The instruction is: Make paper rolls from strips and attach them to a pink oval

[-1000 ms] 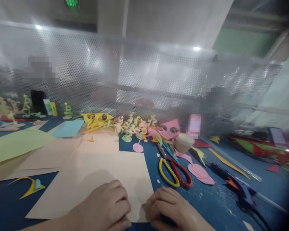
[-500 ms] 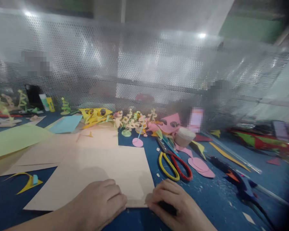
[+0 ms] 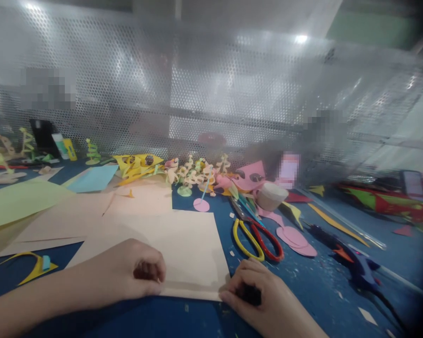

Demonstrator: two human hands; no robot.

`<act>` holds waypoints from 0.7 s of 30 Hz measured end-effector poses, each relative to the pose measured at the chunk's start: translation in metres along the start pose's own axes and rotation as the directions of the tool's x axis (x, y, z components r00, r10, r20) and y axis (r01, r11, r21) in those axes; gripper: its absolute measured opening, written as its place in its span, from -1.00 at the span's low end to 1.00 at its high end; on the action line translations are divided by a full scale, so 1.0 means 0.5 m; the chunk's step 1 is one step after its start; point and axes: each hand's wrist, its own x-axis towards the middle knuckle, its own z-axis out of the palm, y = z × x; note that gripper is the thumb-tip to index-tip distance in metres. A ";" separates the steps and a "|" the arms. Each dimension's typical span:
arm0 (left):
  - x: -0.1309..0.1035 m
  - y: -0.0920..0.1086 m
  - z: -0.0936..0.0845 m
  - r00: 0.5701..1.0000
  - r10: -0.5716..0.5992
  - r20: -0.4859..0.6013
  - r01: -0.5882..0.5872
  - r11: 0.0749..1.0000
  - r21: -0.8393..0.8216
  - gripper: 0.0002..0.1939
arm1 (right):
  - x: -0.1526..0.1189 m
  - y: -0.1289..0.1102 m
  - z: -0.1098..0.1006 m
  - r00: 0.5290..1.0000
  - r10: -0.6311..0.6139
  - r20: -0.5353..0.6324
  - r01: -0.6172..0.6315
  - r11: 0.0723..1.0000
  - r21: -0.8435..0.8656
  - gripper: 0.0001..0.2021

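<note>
A large cream sheet of paper lies on the blue table top in front of me, with a narrow folded strip along its near edge. My left hand is closed in a pinch on that near edge, left of its middle. At the near right corner, my right hand pinches the sheet between thumb and fingers. Scissors with one yellow and one red handle lie just beyond my right hand. Pink paper ovals rest right of the scissors.
A glue gun lies at the right with its cord. Behind the sheet stand several curled paper pieces and a white cup. Yellow offcuts, a blue sheet and a green sheet lie left. Perforated metal screen closes the back.
My left hand has gone from lying over the near edge to a raised pinch further left. My right hand stays at the corner. The view has shifted slightly.
</note>
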 end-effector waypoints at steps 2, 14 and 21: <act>0.002 -0.007 -0.003 0.999 -0.030 0.020 0.032 0.997 -0.072 -0.93 | 0.000 0.000 0.000 1.000 0.023 -0.002 -0.023 1.000 -0.005 -0.89; -0.026 0.030 -0.052 0.981 -0.153 0.122 0.137 0.983 0.124 -0.87 | 0.000 -0.006 0.003 0.999 0.047 0.009 -0.046 0.997 -0.068 -0.86; -0.041 0.041 -0.074 0.966 -0.218 0.143 0.175 0.949 0.264 -0.84 | 0.002 -0.003 0.006 0.999 0.045 0.023 -0.042 0.993 -0.113 -0.88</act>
